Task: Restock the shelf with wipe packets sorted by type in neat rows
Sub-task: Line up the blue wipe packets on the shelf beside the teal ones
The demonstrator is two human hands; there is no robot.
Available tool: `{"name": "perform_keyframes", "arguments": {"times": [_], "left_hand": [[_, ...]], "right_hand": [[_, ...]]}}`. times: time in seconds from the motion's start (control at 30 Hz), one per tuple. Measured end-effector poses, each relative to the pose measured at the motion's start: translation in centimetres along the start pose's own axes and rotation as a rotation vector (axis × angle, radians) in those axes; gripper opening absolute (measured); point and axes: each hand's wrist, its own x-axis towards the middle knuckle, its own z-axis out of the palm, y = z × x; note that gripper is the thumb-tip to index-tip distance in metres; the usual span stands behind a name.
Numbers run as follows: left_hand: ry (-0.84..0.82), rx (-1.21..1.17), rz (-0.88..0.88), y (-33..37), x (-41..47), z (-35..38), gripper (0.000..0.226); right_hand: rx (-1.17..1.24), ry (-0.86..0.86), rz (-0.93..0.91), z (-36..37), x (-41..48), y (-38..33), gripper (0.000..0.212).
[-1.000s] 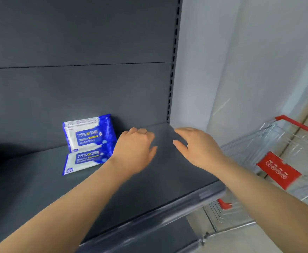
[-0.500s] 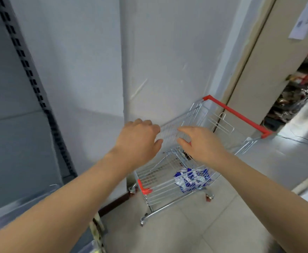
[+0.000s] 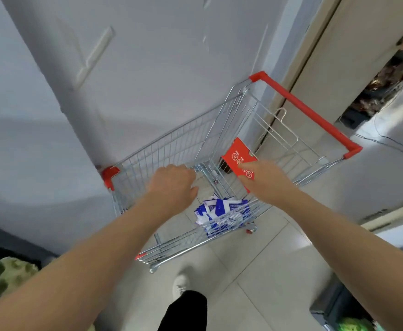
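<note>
Head view: the left hand (image 3: 171, 185) hangs loosely curled, gripping nothing, and the right hand (image 3: 265, 179) is spread and empty, both above the wire cart (image 3: 171, 149). Blue-and-white wipe packets (image 3: 222, 213) lie heaped in the cart's bottom, on the tiled floor (image 3: 267, 271).

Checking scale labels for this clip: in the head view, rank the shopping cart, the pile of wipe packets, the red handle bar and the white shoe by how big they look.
1. Shopping cart, by far the largest.
2. Red handle bar.
3. Pile of wipe packets.
4. White shoe, smallest, though a dark trouser leg partly hides it.
</note>
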Motion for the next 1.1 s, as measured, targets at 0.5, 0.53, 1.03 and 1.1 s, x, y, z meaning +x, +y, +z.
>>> {"name": "perform_keyframes", "arguments": {"times": [0.5, 0.53, 1.03, 1.1], "left_hand": [[-0.377, -0.361, -0.148, -0.7, 20.7, 23.6, 0.030], [-0.405, -0.392, -0.173, -0.4, 21.3, 25.4, 0.029], [-0.553, -0.859, -0.504, 3.6, 25.3, 39.8, 0.024], [-0.580, -0.863, -0.501, 4.4, 25.3, 40.1, 0.032]], "right_hand": [[-0.047, -0.579, -0.053, 18.5, 22.3, 16.5, 0.045], [-0.063, -0.625, -0.066, 19.9, 23.2, 17.3, 0.045], [-0.091, -0.769, -0.103, 32.6, 29.1, 24.8, 0.014], [-0.094, -0.707, -0.077, 32.1, 30.0, 25.1, 0.007]]}}
